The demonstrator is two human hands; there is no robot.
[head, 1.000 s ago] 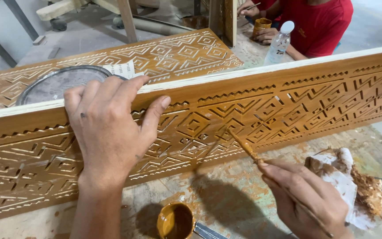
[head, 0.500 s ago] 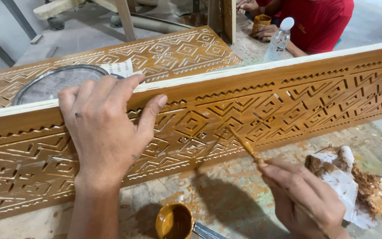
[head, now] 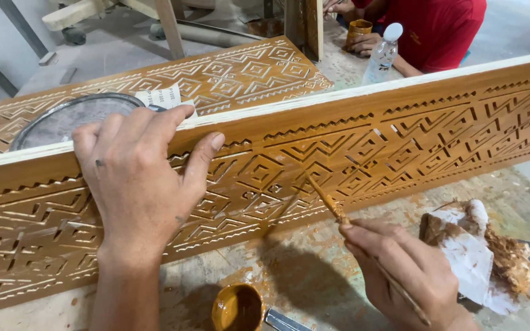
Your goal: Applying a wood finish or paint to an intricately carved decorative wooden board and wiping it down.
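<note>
— Comparing with a second ago, what is changed at the left?
— Little; the left hand [head: 139, 184] is kept spread flat, clamped on nothing, over the carved panel [head: 363, 153] standing on edge.
— And rightward?
— The thin brush [head: 329, 205] is pinched in the right hand [head: 400, 270]; its tip has been shifted slightly left along the carving; the paint cup [head: 237, 306] is unmoved.

Carved brown wooden panel [head: 351, 153] upright on edge; thin paint-coated brush [head: 326, 199] tip touching its carving.
</note>
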